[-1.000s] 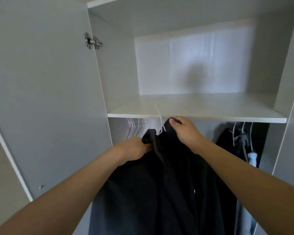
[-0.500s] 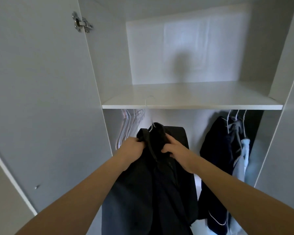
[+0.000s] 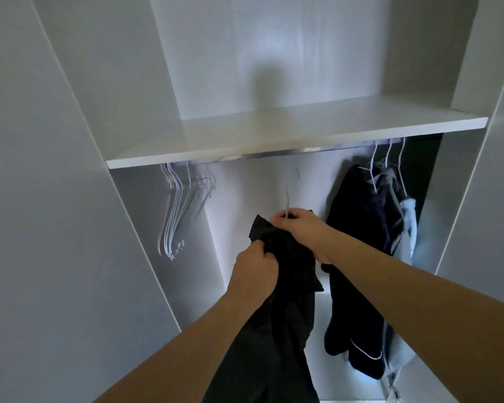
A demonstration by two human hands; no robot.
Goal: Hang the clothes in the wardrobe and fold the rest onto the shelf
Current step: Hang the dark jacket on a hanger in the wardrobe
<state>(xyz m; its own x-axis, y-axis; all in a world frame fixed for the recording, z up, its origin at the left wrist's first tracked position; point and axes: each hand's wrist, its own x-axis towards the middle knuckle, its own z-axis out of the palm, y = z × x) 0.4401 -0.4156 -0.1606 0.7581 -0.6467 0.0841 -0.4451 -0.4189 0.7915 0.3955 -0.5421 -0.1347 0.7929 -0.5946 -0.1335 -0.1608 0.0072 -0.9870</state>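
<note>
Gripping a dark garment (image 3: 277,330), both hands hover below the white shelf (image 3: 274,141).

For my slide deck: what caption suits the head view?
Both hands, left and right, grip a dark garment on a hanger below the wardrobe rail.

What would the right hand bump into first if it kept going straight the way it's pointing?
Probably the rail under the shelf. The right hand points up and inward, holding a white hanger with the dark garment. Nothing shows between, though depth is unclear.
</note>
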